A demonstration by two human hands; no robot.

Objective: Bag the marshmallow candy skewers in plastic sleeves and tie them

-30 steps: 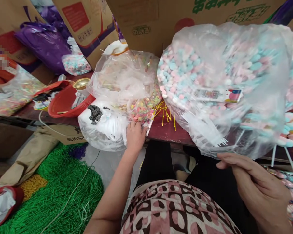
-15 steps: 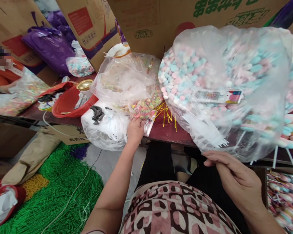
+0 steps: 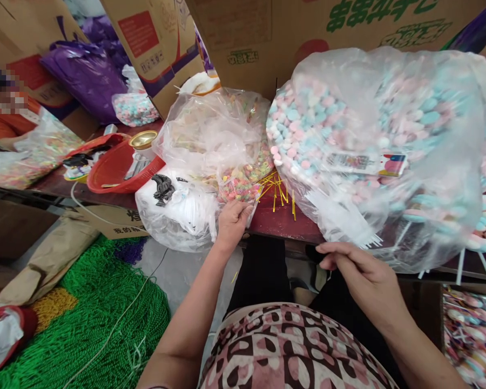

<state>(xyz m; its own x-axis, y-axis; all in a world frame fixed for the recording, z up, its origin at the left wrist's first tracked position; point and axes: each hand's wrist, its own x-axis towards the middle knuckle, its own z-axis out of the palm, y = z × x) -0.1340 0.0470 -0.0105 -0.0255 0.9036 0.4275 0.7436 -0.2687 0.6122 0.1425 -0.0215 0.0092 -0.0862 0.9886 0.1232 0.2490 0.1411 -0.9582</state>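
Note:
My left hand (image 3: pixel 231 219) reaches to the near edge of the dark red table (image 3: pixel 277 222) and grips the lower edge of a clear bag of small colourful candies (image 3: pixel 243 185). My right hand (image 3: pixel 358 270) hovers over my lap, fingers stretched out and loosely together, with nothing seen in it. It sits just under a large clear bag of pink, blue and white lollipops (image 3: pixel 372 119), whose white sticks point down at the table edge. Loose gold twist ties (image 3: pixel 282 192) lie on the table between the two bags.
A clear bag with white contents (image 3: pixel 178 216) hangs over the table edge left of my left hand. Behind it stand a red basket (image 3: pixel 109 173), cardboard boxes (image 3: pixel 267 32) and a purple bag (image 3: pixel 85 75). Green netting (image 3: pixel 101 313) covers the floor. Wrapped lollipops (image 3: pixel 473 335) lie lower right.
My right hand has moved left and up toward the table edge beneath the big lollipop bag. My left hand has stayed at the candy bag, its fingers curling onto the edge.

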